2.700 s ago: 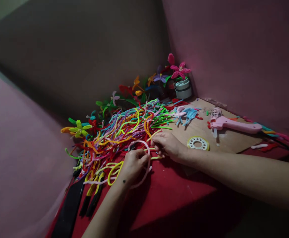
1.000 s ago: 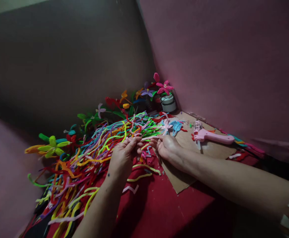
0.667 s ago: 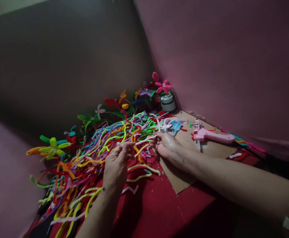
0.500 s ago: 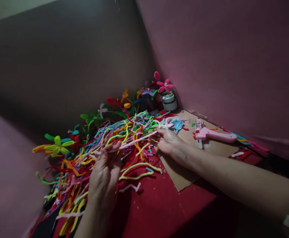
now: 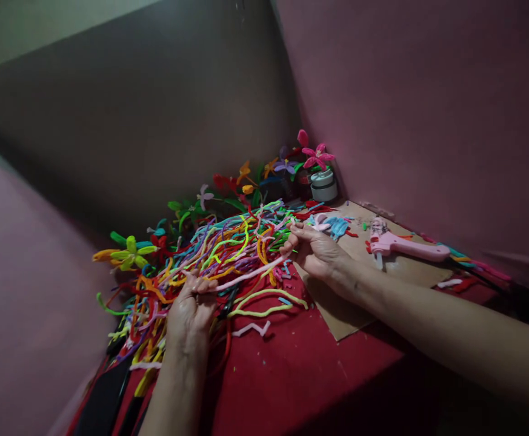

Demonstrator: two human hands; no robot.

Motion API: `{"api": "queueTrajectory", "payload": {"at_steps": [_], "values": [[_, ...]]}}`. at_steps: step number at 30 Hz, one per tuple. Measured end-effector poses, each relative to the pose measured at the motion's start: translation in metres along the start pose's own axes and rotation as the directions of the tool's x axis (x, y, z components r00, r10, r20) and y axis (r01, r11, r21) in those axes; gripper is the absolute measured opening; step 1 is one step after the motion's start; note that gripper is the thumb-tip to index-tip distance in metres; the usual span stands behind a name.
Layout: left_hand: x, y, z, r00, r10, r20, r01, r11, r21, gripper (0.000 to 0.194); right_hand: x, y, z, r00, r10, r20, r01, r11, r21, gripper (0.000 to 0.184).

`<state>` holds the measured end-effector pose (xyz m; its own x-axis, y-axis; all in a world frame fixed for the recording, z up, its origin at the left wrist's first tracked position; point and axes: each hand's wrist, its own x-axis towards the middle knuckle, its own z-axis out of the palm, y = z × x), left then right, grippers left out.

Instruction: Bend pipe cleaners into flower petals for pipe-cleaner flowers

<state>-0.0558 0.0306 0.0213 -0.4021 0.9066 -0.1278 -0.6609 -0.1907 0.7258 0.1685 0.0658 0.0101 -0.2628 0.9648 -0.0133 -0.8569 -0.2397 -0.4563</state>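
Observation:
A light pink pipe cleaner [image 5: 250, 276] stretches between my two hands above the red table. My left hand [image 5: 192, 309] pinches its near left end between thumb and fingers. Its other end is in the closed fingers of my right hand [image 5: 313, 249]. Behind and below them spreads a tangled heap of many-coloured pipe cleaners [image 5: 219, 242]. A bent yellow pipe cleaner [image 5: 268, 293] and a zigzag pale pink piece [image 5: 252, 329] lie in front of the heap. Beyond my right hand a pale pink flower shape [image 5: 321, 222] rests beside a blue fuzzy piece [image 5: 338, 227].
A pink glue gun [image 5: 405, 247] lies on a cardboard sheet [image 5: 332, 303] at the right. Pipe-cleaner flowers [image 5: 132, 254] line the back, near a white round container [image 5: 323, 184] in the corner. A black flat object [image 5: 103, 396] is at the lower left. Walls stand close behind.
The view has shifted, so the table things appear further right. My left hand sits slightly lower and the pink pipe cleaner sags a little between my hands. Both hands keep hold of it.

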Motion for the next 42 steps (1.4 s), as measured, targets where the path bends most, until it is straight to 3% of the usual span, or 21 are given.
{"api": "queueTrajectory", "payload": {"at_steps": [9,14,18,24,32,42], "values": [[-0.007,-0.01,0.003,0.984,-0.076,0.16,0.077,0.997,0.003,0.024,0.008,0.002,-0.008,0.994,0.07,0.081,-0.073,0.997,0.036,0.011],[-0.014,-0.007,0.005,0.99,-0.054,0.127,0.056,0.998,-0.009,0.022,0.008,-0.003,-0.011,0.986,0.152,0.073,-0.161,0.979,0.127,0.014],[-0.011,0.003,-0.002,0.995,-0.011,0.094,0.016,0.998,-0.054,0.029,0.01,-0.009,-0.012,0.993,0.115,-0.013,-0.11,0.977,0.183,0.014],[-0.012,0.018,0.001,0.995,0.033,0.09,-0.021,0.991,-0.129,0.029,0.008,-0.013,-0.005,0.994,0.04,0.097,-0.054,0.988,0.144,0.023],[-0.02,0.029,0.003,0.982,0.103,0.161,-0.071,0.979,-0.191,0.036,-0.003,-0.012,0.002,0.988,0.064,0.144,-0.075,0.995,0.069,0.024],[-0.008,0.017,-0.002,0.969,0.137,0.207,-0.091,0.972,-0.218,0.022,0.002,-0.006,0.004,0.997,0.072,0.014,-0.073,0.99,0.124,0.019]]}}
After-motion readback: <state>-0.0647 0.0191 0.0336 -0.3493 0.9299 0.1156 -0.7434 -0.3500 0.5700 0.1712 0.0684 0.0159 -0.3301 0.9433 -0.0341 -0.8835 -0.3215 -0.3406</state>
